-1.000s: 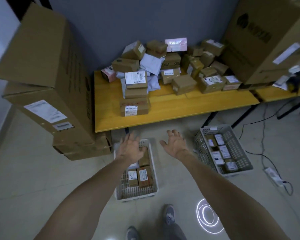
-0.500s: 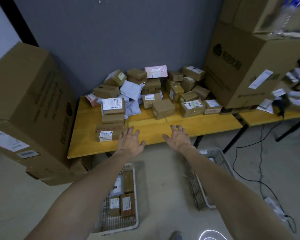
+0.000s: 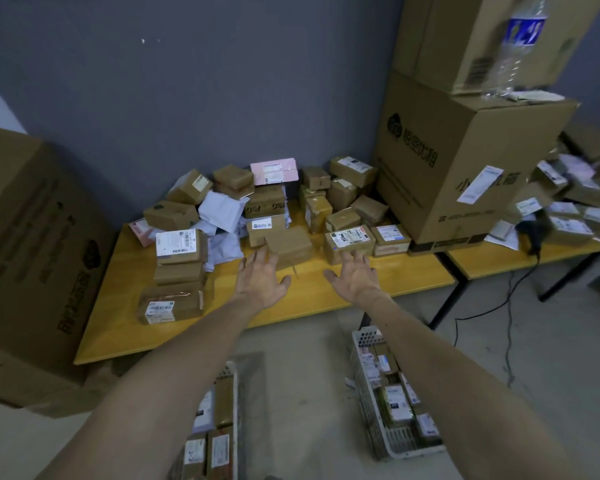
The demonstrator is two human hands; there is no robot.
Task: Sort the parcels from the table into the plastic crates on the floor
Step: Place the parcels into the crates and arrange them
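Two big cartons box everything in from my end: the left carton (image 3: 32, 254) stands beside the table's left end and the right carton (image 3: 465, 161) sits on its right end. That leaves the yellow table (image 3: 118, 299) with one open strip along the front edge. The parcels (image 3: 267, 202) are heaped at the back against the grey wall, with a stack of three boxes (image 3: 177, 271) front-left. On the floor, the left crate (image 3: 234, 393) and the right crate (image 3: 404, 445) both hold parcels, with bare floor between them. Both arms reach out over that front strip. My left hand (image 3: 260, 282) is spread, palm down and empty, fingertips right at a plain brown parcel (image 3: 290, 245); I can't tell if they touch. The right hand (image 3: 355, 278) is the same deal, spread and empty, fingertips at the labelled parcel (image 3: 349, 239) just beside it.
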